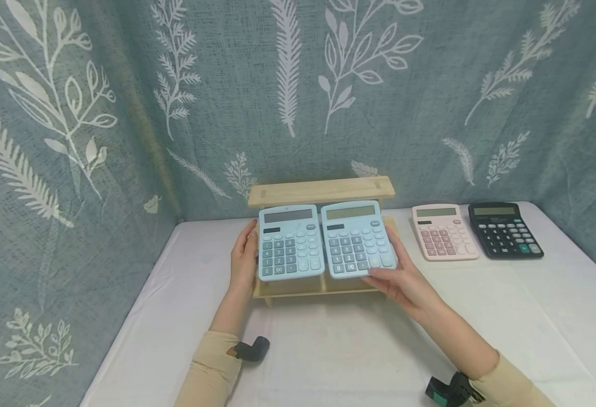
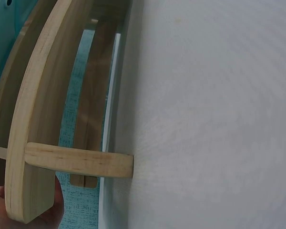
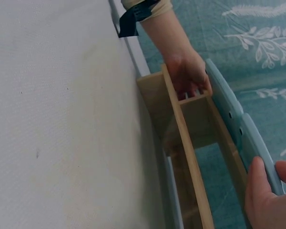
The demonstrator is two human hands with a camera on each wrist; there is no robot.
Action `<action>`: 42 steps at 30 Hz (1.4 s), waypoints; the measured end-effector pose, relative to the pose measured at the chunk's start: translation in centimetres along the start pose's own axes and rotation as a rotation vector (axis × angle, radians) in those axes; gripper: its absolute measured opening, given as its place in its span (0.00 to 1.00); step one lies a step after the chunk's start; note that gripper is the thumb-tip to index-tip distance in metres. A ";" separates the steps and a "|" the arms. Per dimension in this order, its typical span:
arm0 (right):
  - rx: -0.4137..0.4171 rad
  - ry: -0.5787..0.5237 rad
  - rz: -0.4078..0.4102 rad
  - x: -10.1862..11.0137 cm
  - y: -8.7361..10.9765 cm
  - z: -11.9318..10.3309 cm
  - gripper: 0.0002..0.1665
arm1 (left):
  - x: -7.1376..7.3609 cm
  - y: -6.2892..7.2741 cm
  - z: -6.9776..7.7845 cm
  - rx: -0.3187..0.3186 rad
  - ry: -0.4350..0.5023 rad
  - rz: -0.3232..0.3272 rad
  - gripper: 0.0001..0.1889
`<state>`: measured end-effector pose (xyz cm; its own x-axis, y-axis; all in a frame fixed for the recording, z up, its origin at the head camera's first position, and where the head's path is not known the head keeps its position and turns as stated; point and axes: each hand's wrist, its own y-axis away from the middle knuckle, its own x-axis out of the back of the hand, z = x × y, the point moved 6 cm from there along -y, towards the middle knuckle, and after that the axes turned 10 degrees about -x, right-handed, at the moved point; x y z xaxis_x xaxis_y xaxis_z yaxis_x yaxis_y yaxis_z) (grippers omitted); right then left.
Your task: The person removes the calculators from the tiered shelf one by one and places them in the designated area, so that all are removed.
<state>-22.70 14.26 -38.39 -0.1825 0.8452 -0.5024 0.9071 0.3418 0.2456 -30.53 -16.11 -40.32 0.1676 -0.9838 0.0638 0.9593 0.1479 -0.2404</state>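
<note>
Two light blue calculators, a left one (image 1: 291,243) and a right one (image 1: 359,240), lean side by side on a wooden stand (image 1: 298,290). My left hand (image 1: 242,263) is at the stand's left end, beside the left calculator. In the right wrist view, the fingers of that left hand (image 3: 187,71) curl round the end piece of the stand. With my right hand (image 1: 404,282) I pinch the right calculator by its lower right corner. The right wrist view shows the thumb and fingers of this right hand (image 3: 271,202) on either side of the calculator's edge.
To the right, a pink calculator (image 1: 444,233) and a black calculator (image 1: 505,230) lie on the white table (image 1: 328,350). A blue-green leaf-patterned curtain (image 1: 257,96) hangs behind and on both sides. The stand's upper back rail (image 1: 323,191) rises behind the blue calculators.
</note>
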 end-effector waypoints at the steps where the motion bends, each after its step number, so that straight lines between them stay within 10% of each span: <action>1: -0.001 0.005 -0.001 0.0 0.0 0.0 0.60 | 0.0 0.0 0.0 0.001 0.000 0.001 0.25; 29: -0.059 -0.050 -0.032 0.7 2.0 0.7 0.58 | -0.1 0.6 1.7 0.025 0.018 -0.008 0.24; 42: -0.075 -0.087 -0.079 1.8 3.4 0.8 0.60 | 0.0 -0.1 0.2 0.007 0.012 0.018 0.24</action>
<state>-19.66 16.63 -39.09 -0.2159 0.7764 -0.5921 0.8597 0.4386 0.2617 -30.58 -16.06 -40.10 0.1817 -0.9822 0.0479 0.9579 0.1658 -0.2344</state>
